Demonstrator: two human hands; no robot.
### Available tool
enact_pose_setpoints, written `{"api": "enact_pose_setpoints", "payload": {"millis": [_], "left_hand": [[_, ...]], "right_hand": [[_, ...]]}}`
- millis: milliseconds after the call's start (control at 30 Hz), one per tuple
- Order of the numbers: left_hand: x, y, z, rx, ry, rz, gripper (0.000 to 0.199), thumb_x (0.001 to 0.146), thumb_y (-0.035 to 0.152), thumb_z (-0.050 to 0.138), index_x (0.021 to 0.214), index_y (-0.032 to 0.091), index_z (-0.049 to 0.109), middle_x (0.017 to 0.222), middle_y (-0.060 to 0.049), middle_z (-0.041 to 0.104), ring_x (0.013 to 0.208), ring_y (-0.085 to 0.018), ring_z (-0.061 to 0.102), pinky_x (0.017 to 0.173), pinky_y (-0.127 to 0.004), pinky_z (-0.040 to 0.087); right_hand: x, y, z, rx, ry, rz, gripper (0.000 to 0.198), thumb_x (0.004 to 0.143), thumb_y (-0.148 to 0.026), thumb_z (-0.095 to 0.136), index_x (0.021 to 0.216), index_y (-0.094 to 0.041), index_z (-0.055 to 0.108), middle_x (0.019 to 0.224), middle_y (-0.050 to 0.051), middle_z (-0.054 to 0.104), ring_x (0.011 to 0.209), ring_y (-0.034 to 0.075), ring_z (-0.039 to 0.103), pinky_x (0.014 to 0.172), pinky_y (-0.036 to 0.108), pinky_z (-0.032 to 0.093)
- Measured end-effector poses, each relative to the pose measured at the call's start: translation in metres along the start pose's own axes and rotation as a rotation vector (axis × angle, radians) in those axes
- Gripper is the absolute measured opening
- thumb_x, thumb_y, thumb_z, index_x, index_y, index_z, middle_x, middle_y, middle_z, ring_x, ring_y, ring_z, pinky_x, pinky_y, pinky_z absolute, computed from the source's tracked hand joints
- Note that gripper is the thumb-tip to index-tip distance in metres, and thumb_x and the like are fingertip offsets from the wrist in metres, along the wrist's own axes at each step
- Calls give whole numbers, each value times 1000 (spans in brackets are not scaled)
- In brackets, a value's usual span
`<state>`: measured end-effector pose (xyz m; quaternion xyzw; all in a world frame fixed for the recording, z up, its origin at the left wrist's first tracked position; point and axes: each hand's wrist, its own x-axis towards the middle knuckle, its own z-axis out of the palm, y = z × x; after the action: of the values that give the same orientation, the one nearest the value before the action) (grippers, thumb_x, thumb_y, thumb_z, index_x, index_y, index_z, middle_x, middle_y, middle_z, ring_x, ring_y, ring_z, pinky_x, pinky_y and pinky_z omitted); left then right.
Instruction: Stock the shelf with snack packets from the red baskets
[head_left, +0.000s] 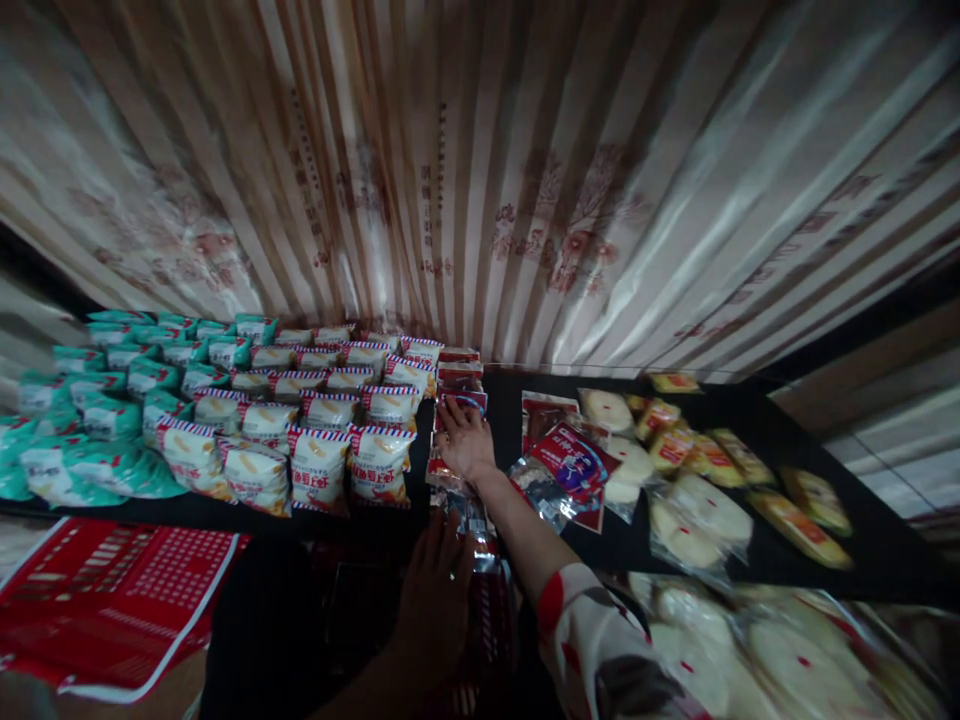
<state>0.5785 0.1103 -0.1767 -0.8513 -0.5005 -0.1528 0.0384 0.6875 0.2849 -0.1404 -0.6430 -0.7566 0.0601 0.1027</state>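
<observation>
Both of my hands are over a column of flat dark-red and silver packets (459, 371) running from the back of the black table toward its front edge. My right hand (466, 445) lies flat on the packets, fingers stretched out and pointing away. Lower and in shadow, my left hand (436, 575) reaches to the packets nearest the front edge, its fingers extended. Neither hand grips anything that I can see. To their right, a loose pile of similar packets (568, 468) overlaps, one showing a purple and blue print.
White snack bags with striped tops (318, 468) stand in rows at left, beside green bags (112, 465). Clear bags of round white pieces (701, 520) and yellow packs (799, 525) lie right. A red crate (112, 610) is front left. A pleated curtain (480, 180) hangs behind.
</observation>
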Motion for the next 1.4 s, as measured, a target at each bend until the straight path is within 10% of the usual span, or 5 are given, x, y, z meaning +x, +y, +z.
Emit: {"api": "enact_pose_setpoints", "payload": {"millis": [967, 1400], "left_hand": [[2, 3, -8, -41, -75, -35, 50, 83, 13, 49, 132, 21, 46, 145, -10, 40, 132, -30, 38, 101, -44, 41], [0, 0, -11, -213, -10, -32, 52, 82, 19, 46, 134, 15, 45, 141, -17, 43, 131, -33, 38, 103, -48, 38]], "right_hand": [[-6, 2, -9, 221, 83, -89, 39, 91, -28, 40, 122, -15, 59, 139, 8, 49, 128, 23, 38, 107, 40, 30], [-114, -9, -26, 600, 446, -50, 31, 89, -26, 44, 109, -18, 65, 126, 12, 59, 117, 24, 53, 100, 45, 44]]}}
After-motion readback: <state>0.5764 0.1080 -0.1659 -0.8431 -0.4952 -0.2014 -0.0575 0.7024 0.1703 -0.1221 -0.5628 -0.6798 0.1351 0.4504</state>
